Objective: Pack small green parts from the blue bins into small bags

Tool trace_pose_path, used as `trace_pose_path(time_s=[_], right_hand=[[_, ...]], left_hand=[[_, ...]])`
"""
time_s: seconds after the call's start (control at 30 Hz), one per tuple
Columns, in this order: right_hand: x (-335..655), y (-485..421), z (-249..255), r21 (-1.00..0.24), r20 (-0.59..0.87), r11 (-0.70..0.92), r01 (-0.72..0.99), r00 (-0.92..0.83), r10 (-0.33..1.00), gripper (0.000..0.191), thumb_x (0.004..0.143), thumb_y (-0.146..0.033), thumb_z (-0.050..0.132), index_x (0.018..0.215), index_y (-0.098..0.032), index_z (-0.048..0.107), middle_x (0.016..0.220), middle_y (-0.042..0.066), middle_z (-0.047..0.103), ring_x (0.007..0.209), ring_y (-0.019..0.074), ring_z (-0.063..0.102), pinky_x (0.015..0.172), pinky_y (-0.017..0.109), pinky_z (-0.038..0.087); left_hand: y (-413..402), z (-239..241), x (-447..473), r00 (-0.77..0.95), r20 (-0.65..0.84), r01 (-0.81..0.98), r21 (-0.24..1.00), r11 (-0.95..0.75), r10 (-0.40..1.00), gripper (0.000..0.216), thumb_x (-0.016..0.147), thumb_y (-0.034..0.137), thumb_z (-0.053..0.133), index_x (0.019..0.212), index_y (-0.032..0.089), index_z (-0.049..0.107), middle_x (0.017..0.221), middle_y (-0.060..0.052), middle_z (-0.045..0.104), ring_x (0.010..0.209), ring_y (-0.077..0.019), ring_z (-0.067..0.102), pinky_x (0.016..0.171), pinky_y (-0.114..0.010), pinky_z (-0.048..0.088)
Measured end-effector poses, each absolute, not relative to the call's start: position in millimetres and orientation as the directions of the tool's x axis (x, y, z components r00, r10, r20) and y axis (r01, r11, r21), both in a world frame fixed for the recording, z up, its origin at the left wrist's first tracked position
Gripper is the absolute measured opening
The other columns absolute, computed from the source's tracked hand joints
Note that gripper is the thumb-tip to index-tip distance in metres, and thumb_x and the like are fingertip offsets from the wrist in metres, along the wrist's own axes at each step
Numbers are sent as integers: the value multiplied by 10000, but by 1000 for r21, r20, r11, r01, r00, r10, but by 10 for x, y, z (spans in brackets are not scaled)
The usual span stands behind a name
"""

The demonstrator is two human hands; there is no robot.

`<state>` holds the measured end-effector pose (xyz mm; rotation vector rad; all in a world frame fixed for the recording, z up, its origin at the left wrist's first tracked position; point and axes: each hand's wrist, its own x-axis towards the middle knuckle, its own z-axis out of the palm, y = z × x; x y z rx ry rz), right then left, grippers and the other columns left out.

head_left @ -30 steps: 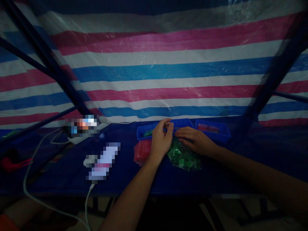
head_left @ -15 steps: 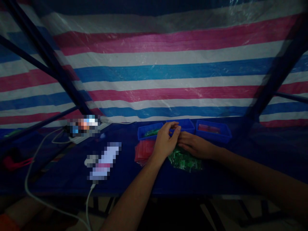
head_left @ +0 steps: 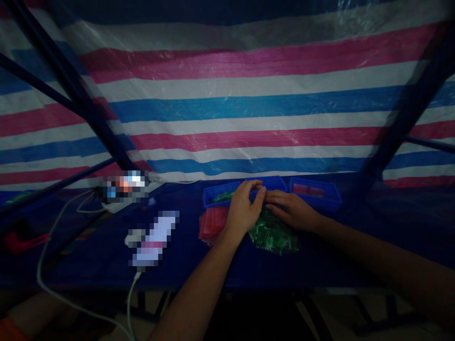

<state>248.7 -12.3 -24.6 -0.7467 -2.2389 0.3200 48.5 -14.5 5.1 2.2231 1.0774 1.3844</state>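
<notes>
Over the middle of the blue table, my left hand (head_left: pixel 246 207) has its fingers bent with the thumb near their tips. Whatever it pinches, if anything, is too dark and small to make out. My right hand (head_left: pixel 296 208) comes in from the right, fingers stretched out towards the left fingertips, thumb apart, and nothing visible in it. Beneath the hands lies a heap of green clear-wrapped packets (head_left: pixel 273 237). A stack of red packets (head_left: pixel 212 225) is left of my left wrist.
Behind the hands stand a left blue tray (head_left: pixel 209 198) with green pieces, a middle blue tray (head_left: pixel 279 181), and a right blue tray (head_left: pixel 332 201) holding red pieces. Leftward are a blurred-out phone (head_left: pixel 156 239) on a white cable and a power strip (head_left: pixel 117 204). A striped sheet (head_left: pixel 249 109) hangs behind.
My right hand has risen slightly, its fingers straighter and its thumb now apart from them. More of the green packets shows below it. My left hand has hardly moved.
</notes>
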Motion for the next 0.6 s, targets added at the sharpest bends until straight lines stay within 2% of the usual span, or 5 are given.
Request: trace_pose_path(time_s=[0.13,0.27,0.43,0.53,0.6], right_hand=[[2550,-126,-199,-598,650,687,413,-252,717,198,958,-359,663,1099,-279,777,1156,65,765,1103,270,713,1035,488,549],[2586,-109,-211,-819,531,531,217,-60,845,248,858,-431,774,1000,-228,765,1075,73,768,1015,253,736,986,456,585],[2558,-63,-269,-901,432,433,20,-28,901,463,718,-381,894,1077,-206,660,1046,79,753,978,230,741,946,407,599],[2555,-48,-278,-907,421,421,-11,-60,905,626,728,-351,890,1264,-229,592,1046,63,746,957,212,739,927,387,600],[2569,-39,-286,-920,391,391,-12,-93,916,649,733,-348,888,1300,-237,592,1061,65,751,964,215,742,941,392,597]], left_hand=[[-120,6,483,229,660,479,564,-673,716,300,956,311,683,1242,232,639,1253,-99,695,1206,-262,643,1055,-467,508],[-59,-87,487,281,568,428,647,-631,774,315,926,222,697,1235,230,636,1159,-84,744,1026,-239,727,924,-426,580],[-47,-117,501,329,507,374,705,-603,797,179,934,199,655,1111,220,667,1034,-46,766,884,-201,739,789,-342,587],[-78,-79,502,362,494,369,703,-608,791,174,934,218,652,1107,220,675,1023,-38,763,882,-195,727,767,-322,573],[-92,-56,499,370,495,375,695,-614,786,163,935,232,656,1094,217,686,1023,-37,758,902,-195,718,784,-321,565]])
